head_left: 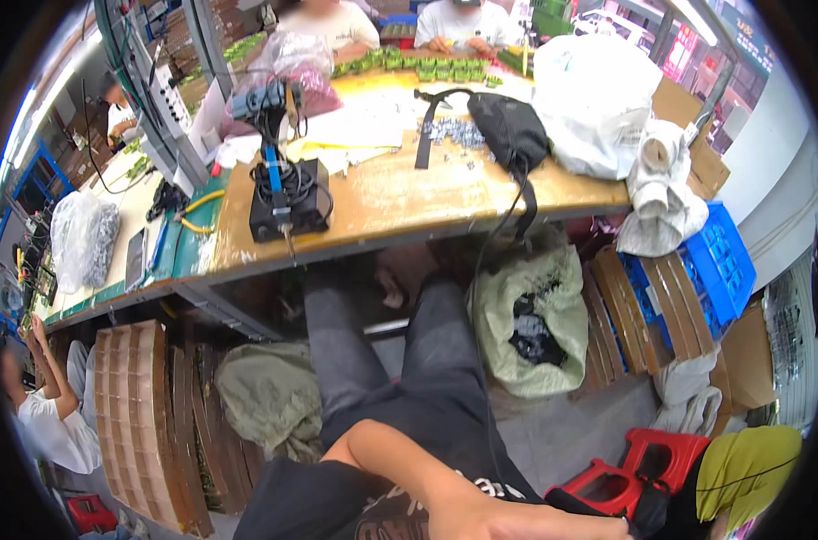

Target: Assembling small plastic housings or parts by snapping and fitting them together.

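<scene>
My left arm bends across my dark shirt, and my left hand (535, 520) reaches to the right at the lower edge of the head view. Its fingers are partly cut off there, so their grip does not show. My right hand is out of the picture. Nearest to the left hand is a red plastic stool (598, 486). Ahead, beyond my knees, stands a worktable (382, 193). On it are a black box with a blue upright tool and coiled cable (287, 202), a black bag (510, 130) and a scatter of small metal parts (454, 133).
An open woven sack (553, 333) with black pieces stands right of my legs, beside stacked trays (616, 306) and a blue crate (717, 261). More trays (143, 418) stand left. Yellow-handled pliers (200, 211) lie on the table. Other people sit across it and at left.
</scene>
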The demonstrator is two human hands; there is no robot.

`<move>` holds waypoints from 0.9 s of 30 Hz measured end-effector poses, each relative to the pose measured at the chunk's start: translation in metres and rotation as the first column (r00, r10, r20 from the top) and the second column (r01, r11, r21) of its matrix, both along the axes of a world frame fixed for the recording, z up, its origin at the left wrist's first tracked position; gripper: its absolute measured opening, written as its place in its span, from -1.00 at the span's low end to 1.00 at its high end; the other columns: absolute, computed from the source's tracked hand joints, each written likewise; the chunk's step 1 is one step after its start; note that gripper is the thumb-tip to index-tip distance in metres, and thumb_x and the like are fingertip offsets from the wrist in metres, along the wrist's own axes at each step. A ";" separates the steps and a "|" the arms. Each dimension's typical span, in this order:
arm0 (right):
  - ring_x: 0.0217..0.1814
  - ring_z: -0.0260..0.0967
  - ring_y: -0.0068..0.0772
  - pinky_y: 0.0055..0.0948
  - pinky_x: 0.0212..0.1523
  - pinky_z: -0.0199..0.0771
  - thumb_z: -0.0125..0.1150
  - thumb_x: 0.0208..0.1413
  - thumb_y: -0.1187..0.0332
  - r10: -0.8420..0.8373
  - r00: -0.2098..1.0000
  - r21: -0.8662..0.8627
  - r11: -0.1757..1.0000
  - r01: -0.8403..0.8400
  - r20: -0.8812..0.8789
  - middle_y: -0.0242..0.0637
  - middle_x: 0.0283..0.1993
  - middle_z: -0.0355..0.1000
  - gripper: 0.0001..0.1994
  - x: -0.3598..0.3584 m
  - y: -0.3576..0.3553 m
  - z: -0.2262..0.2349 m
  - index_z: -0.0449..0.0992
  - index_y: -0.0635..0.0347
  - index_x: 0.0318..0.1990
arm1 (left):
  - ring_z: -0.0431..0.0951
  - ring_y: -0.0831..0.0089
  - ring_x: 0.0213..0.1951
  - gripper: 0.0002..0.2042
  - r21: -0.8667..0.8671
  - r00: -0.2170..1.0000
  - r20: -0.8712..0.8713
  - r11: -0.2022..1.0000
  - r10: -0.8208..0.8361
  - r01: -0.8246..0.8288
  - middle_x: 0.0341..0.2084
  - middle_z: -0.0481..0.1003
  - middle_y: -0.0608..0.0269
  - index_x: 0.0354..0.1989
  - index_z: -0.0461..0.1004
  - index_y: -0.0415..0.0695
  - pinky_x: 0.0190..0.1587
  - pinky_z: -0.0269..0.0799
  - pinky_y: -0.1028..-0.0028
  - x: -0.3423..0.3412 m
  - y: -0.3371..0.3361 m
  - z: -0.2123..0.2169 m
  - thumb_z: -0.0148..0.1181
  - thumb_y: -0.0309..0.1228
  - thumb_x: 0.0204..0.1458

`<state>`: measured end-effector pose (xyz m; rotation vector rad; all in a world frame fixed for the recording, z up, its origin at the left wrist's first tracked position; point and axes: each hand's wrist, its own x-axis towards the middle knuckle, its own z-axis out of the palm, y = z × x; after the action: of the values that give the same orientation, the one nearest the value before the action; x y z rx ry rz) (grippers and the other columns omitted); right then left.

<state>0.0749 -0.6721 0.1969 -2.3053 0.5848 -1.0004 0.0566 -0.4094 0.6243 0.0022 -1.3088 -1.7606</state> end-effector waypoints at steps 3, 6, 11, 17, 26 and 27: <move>-0.18 0.26 -0.12 -0.25 -0.16 0.24 -0.01 -0.24 0.53 -0.003 0.999 0.037 0.999 0.002 0.032 -0.19 -0.19 0.31 -0.58 0.043 -0.028 0.003 0.29 0.19 -0.08 | 0.22 0.35 -0.35 -0.87 -0.165 0.996 0.067 0.985 0.054 -0.042 -0.31 0.20 0.08 -0.26 0.18 -0.33 -0.30 0.16 0.45 0.009 -0.013 -0.003 -0.14 -0.52 0.07; -0.18 0.27 -0.12 -0.25 -0.16 0.24 -0.01 -0.23 0.52 -0.008 1.000 0.098 0.995 0.006 0.024 -0.19 -0.18 0.31 -0.58 0.071 -0.041 0.001 0.28 0.18 -0.07 | 0.22 0.34 -0.33 -0.85 -0.272 0.986 0.091 0.956 0.139 -0.109 -0.30 0.20 0.07 -0.24 0.18 -0.33 -0.28 0.16 0.44 0.022 -0.025 -0.001 -0.15 -0.50 0.08; -0.18 0.27 -0.12 -0.24 -0.16 0.25 -0.01 -0.21 0.49 0.011 0.999 0.242 0.970 0.002 -0.052 -0.20 -0.17 0.31 -0.57 0.087 -0.036 -0.018 0.27 0.17 -0.06 | 0.28 0.33 -0.30 -0.78 -0.134 0.735 -0.629 0.895 0.255 -0.425 -0.15 0.19 -0.02 -0.16 0.18 -0.37 -0.28 0.23 0.49 0.006 -0.049 0.003 -0.18 -0.46 0.10; -0.18 0.27 -0.12 -0.23 -0.16 0.25 0.00 -0.19 0.45 -0.063 0.982 0.420 0.898 0.134 -0.178 -0.20 -0.16 0.31 -0.57 0.065 -0.041 -0.075 0.25 0.16 -0.04 | 0.31 0.42 -0.36 -0.65 -0.116 0.802 -0.578 0.958 0.150 -0.262 -0.13 0.17 -0.03 -0.03 0.12 -0.44 -0.42 0.25 0.56 0.031 -0.082 -0.017 -0.16 -0.42 0.09; -0.17 0.28 -0.12 -0.22 -0.17 0.26 0.00 -0.17 0.40 -0.163 0.889 0.664 0.611 0.431 -0.428 -0.21 -0.14 0.31 -0.55 0.003 0.003 -0.107 0.23 0.14 -0.01 | 0.26 0.46 -0.58 -0.81 -0.013 0.969 -0.004 0.969 -0.246 0.246 -0.49 0.31 0.17 -0.27 0.27 -0.38 -0.55 0.14 0.56 0.095 -0.153 -0.036 -0.05 -0.50 -0.01; -0.17 0.28 -0.12 -0.22 -0.17 0.26 0.00 -0.16 0.39 -0.158 0.874 0.676 0.576 0.460 -0.459 -0.21 -0.14 0.31 -0.55 0.005 0.007 -0.108 0.23 0.14 0.00 | 0.30 0.38 -0.57 -0.85 -0.040 0.887 -0.453 0.992 0.091 -0.122 -0.52 0.33 0.17 -0.31 0.31 -0.35 -0.55 0.18 0.53 0.091 -0.153 -0.054 -0.04 -0.51 -0.02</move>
<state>0.0795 -0.6651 0.0890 -1.5864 1.3279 -0.3105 0.1473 -0.5626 0.5700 -0.3484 -1.0031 -1.5046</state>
